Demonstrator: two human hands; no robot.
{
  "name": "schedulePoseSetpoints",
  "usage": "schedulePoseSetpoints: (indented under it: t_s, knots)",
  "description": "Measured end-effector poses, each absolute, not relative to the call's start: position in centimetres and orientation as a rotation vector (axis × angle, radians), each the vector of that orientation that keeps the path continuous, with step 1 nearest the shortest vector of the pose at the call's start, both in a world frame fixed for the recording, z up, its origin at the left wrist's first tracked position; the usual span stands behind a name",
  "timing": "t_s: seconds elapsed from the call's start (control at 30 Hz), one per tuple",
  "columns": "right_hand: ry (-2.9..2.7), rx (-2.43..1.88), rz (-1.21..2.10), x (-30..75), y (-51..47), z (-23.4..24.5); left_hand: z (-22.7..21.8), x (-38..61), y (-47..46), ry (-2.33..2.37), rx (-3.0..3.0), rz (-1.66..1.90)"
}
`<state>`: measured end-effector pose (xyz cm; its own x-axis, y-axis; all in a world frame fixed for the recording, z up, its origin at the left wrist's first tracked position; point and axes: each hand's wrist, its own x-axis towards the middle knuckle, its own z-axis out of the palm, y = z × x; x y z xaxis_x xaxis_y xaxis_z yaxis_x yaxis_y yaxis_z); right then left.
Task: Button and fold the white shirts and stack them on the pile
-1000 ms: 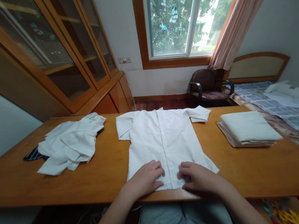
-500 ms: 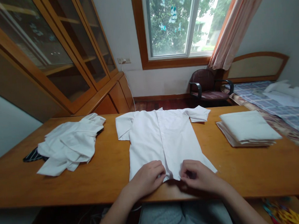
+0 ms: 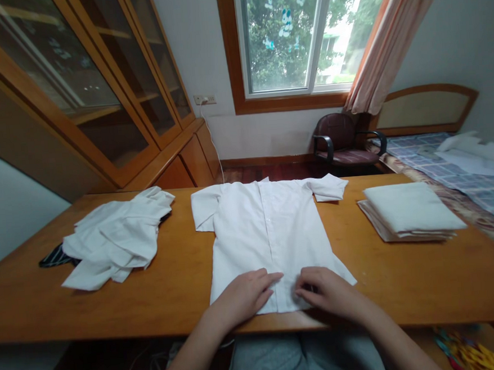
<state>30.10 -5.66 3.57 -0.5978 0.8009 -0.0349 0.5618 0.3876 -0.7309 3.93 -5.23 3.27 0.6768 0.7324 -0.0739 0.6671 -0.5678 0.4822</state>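
A white short-sleeved shirt (image 3: 271,234) lies spread out, buttoned side up, in the middle of the wooden table (image 3: 427,285), its hem at the near edge. My left hand (image 3: 246,295) lies flat on the hem left of the button line, fingers stretched out. My right hand (image 3: 328,292) rests on the hem right of that line, fingers bent with the tips on the cloth. Neither hand lifts the fabric.
A crumpled pile of white clothes (image 3: 115,239) with a dark striped piece lies at the left of the table. A stack of folded white garments (image 3: 410,213) sits at the right. Beyond are a glass-door cabinet (image 3: 96,88), a dark armchair (image 3: 341,142) and a bed (image 3: 462,175).
Half a second ago both hands pinched and raised the hem's middle. Now the hem lies flat again and the left hand's fingers have stretched out over it.
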Motion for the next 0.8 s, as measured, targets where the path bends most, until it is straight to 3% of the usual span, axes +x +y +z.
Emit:
schedulePoseSetpoints:
  t_s: [0.27, 0.47, 0.8]
  knots:
    - [-1.898, -1.72, 0.518, 37.5, -1.7, 0.5, 3.3, 4.2, -5.0, 1.084, 2.533, 0.071]
    - [-1.853, -1.767, 0.87, 39.0, -2.0, -0.4, 3.2, 4.0, -4.8, 1.084, 2.441, 0.09]
    - [-1.823, -1.781, 1.054, 42.1, -3.4, 1.0, 3.0, 3.8, -4.3, 1.092, 2.328, 0.126]
